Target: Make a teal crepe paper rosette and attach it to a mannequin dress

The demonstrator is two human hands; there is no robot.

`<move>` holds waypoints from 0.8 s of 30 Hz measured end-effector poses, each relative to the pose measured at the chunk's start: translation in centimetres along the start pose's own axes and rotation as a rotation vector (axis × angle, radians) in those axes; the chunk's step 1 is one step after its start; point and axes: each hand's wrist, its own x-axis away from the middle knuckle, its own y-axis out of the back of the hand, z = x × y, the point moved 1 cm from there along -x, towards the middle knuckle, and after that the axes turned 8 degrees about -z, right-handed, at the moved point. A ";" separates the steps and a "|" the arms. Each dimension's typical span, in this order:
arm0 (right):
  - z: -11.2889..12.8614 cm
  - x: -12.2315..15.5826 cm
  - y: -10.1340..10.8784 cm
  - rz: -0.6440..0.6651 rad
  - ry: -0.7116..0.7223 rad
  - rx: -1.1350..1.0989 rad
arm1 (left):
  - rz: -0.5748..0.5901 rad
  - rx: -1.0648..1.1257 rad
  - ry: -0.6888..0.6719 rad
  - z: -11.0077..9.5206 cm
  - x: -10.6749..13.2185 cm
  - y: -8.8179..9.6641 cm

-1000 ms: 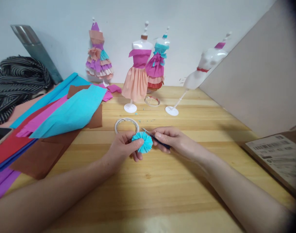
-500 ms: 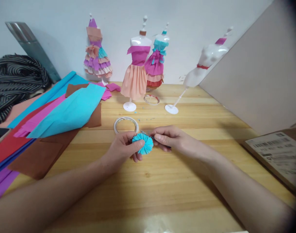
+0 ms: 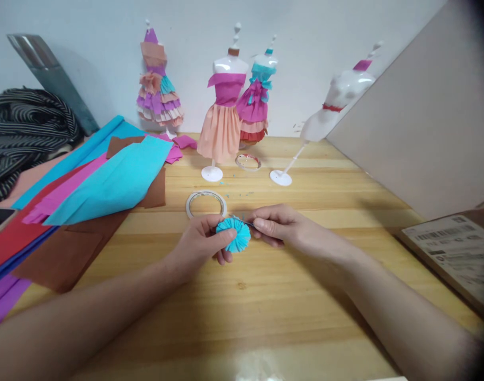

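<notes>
My left hand (image 3: 204,239) pinches a small pleated turquoise paper rosette (image 3: 234,234) just above the wooden table (image 3: 266,296). My right hand (image 3: 277,225) is closed on small scissors (image 3: 242,220), whose thin metal tips touch the rosette's upper edge. Directly behind my hands, a ring of tape (image 3: 206,202) lies flat on the wood.
Sheets of turquoise, pink, brown and red paper (image 3: 87,196) spread at the left. Several small mannequins stand at the back, three dressed in paper (image 3: 222,116) and one bare (image 3: 333,111). A second tape ring (image 3: 248,162), a cardboard box (image 3: 444,132) at right, striped cloth (image 3: 23,132) far left.
My right hand has drawn closer to the rosette, so less of the scissors shows. The view has tilted up slightly.
</notes>
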 end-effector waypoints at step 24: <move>0.1 -0.3 0.1 0.005 0.052 0.042 | 0.010 -0.005 -0.016 0.6 -0.2 0.2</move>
